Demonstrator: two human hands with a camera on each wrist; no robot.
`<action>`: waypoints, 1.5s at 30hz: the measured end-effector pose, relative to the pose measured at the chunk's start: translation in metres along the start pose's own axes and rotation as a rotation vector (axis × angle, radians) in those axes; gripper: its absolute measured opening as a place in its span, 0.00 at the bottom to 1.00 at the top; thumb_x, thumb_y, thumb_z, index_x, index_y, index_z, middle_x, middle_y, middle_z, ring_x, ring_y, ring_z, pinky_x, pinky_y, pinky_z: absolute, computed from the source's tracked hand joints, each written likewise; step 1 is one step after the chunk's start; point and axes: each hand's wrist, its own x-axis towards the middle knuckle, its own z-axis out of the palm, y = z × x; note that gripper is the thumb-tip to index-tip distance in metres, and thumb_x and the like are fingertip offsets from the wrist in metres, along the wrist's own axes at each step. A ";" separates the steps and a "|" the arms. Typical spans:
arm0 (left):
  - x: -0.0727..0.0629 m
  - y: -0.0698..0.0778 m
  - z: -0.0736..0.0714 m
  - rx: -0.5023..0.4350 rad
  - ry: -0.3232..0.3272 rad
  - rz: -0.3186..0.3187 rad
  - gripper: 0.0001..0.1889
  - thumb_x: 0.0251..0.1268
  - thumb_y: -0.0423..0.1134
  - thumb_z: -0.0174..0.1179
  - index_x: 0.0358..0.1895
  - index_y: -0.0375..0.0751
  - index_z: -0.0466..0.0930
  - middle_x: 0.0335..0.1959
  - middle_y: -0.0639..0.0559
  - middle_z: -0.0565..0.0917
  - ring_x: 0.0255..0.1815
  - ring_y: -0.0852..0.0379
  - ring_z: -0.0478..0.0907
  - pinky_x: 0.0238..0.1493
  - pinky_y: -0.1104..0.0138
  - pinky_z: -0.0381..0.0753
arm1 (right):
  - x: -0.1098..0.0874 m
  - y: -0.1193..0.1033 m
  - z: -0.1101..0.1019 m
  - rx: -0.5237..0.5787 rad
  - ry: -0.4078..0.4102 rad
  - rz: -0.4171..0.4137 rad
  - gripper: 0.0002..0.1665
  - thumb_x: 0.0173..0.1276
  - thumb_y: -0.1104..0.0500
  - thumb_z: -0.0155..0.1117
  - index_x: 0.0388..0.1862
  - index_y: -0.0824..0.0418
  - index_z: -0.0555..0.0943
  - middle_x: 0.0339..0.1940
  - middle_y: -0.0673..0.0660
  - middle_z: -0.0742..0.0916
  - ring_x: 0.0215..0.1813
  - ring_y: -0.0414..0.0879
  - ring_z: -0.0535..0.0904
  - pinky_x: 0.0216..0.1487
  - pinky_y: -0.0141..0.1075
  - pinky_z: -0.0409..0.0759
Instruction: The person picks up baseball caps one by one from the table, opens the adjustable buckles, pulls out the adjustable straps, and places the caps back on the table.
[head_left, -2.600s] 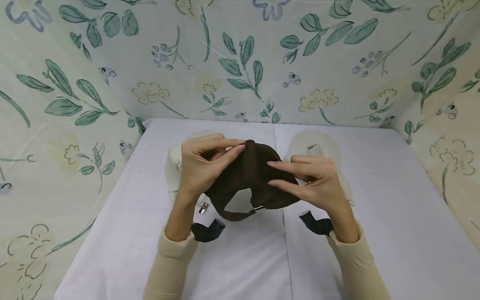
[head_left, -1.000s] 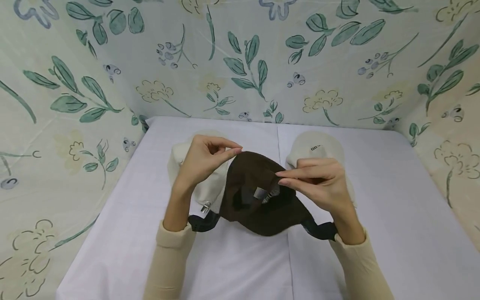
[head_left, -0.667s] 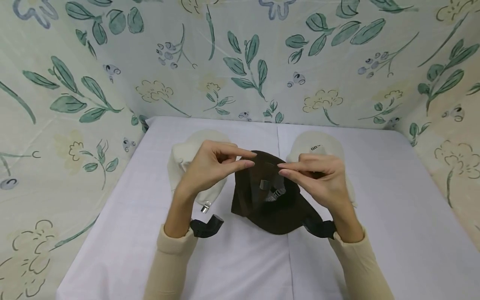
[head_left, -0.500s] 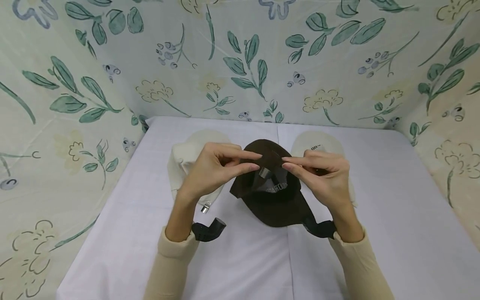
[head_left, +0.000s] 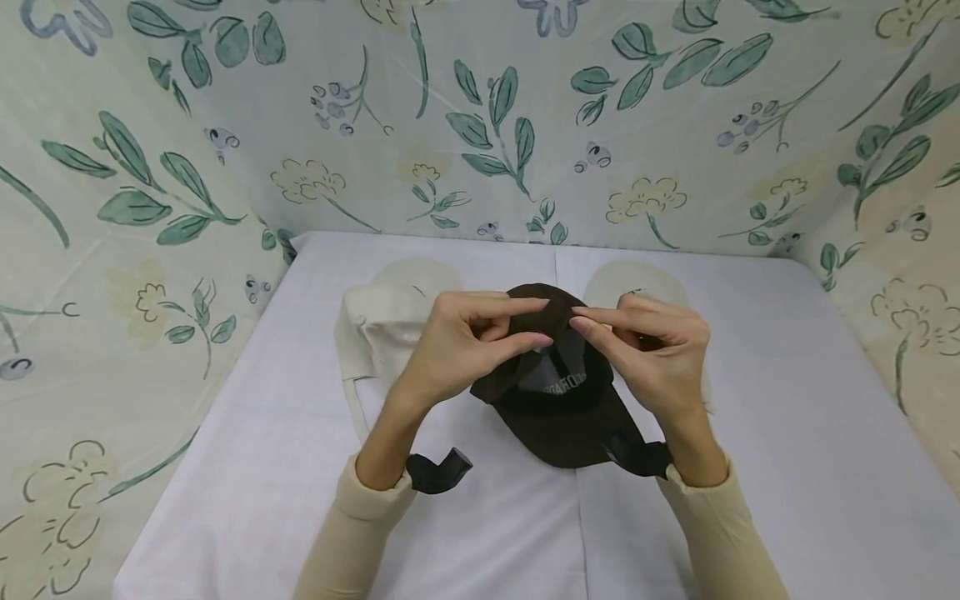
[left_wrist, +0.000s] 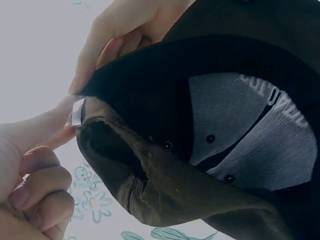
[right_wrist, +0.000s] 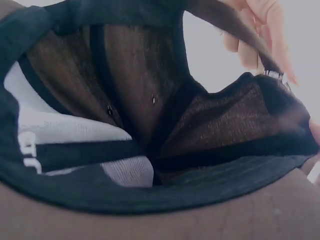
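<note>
A dark brown baseball cap (head_left: 555,433) is held up over the table, its inside facing me and its brim pointing down towards me. White lettering shows backwards inside the front panel. My left hand (head_left: 468,342) has thumb and index finger at the cap's back strap. Close beside it, my right hand (head_left: 645,350) pinches the back edge of the cap between thumb and index finger. In the left wrist view, a small metal buckle (left_wrist: 77,112) sits on the strap right at the fingertips. The right wrist view looks into the cap's lining (right_wrist: 135,65).
On the white-covered table (head_left: 795,433), a cream cap (head_left: 382,321) with a hanging strap lies behind my left hand. Another cream cap (head_left: 637,279) lies behind my right hand, partly hidden. Floral cloth (head_left: 480,125) encloses the table at the back and sides.
The brown cap has been turned over, from its back outside to its inside with the brim towards me. My left hand has moved right from the crown to the strap, near my right hand.
</note>
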 end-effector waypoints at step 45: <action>0.003 -0.006 0.000 0.122 0.039 0.203 0.12 0.57 0.25 0.74 0.45 0.30 0.89 0.14 0.51 0.60 0.20 0.64 0.55 0.24 0.71 0.54 | -0.002 -0.002 0.012 -0.007 0.054 0.000 0.06 0.50 0.80 0.75 0.29 0.76 0.90 0.11 0.48 0.62 0.20 0.34 0.56 0.23 0.29 0.49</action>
